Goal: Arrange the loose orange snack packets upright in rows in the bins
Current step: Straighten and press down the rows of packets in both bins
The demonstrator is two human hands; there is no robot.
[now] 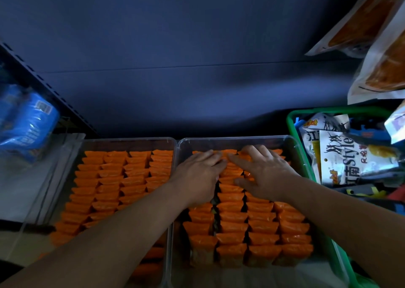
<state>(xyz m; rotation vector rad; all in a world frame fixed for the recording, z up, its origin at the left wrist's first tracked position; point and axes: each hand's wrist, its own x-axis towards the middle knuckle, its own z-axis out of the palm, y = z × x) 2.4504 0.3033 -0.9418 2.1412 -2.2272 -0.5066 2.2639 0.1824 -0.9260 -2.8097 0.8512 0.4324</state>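
**Palms down at the far rows**

The left hand (200, 170) and right hand (264, 172) lie flat with fingers extended, grasping nothing. They press the tops of orange snack packets (232, 213) standing in rows in the right clear bin (241, 139).

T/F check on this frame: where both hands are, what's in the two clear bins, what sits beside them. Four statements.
1. The left hand and the right hand both rest on orange packets at the far end of the right clear bin. True.
2. The left clear bin holds nothing. False: it holds rows of upright orange packets.
3. A green basket of mixed snack bags stands right of the right clear bin. True.
4. The right hand grips the blue package. False: that package lies far left, untouched. The right hand's fingers are spread on the packets.
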